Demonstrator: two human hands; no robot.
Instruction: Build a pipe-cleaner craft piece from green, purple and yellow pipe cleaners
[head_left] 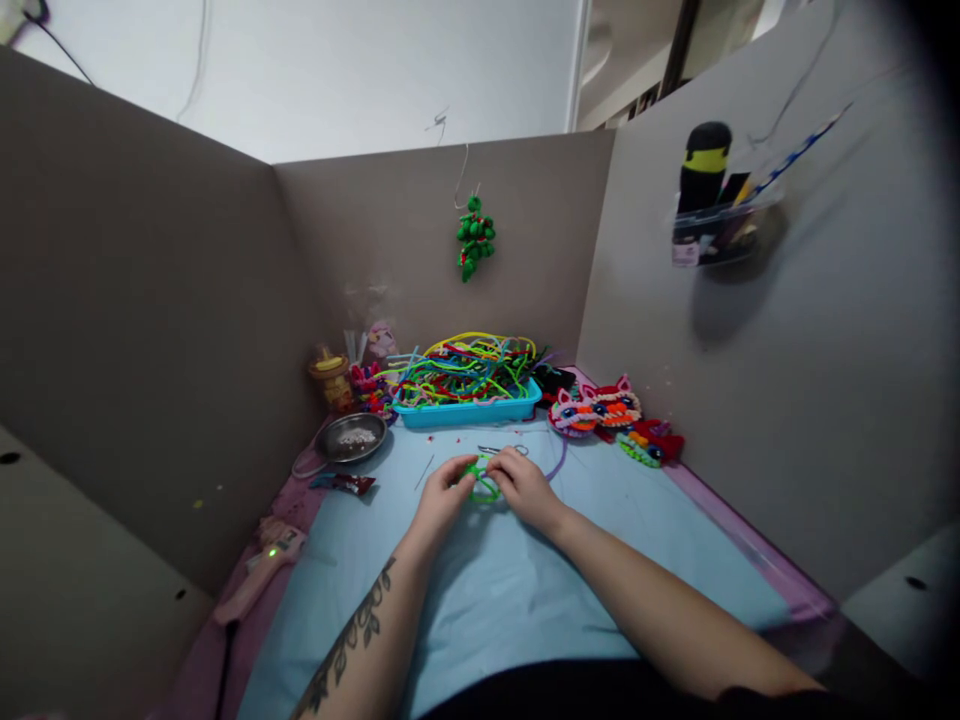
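Between my two hands is a small bright green pipe-cleaner piece (486, 492), bent into a rounded shape. My left hand (448, 488) pinches its left side between thumb and fingers. My right hand (523, 484) is closed on its upper right side, where a purple pipe cleaner (558, 464) trails out past the hand. Just beyond the fingers lie scissors (517, 450), partly hidden by my right hand. A thin dark stick (424, 471) rests on the cloth left of my left hand.
A blue tray (469, 412) heaped with colourful pipe cleaners stands at the back. To its left are a metal bowl (351, 439), a wrapper (343, 484) and a pink glue gun (262, 570). Finished fuzzy pieces (600, 408) lie right; a green ornament (475, 238) hangs on the partition.
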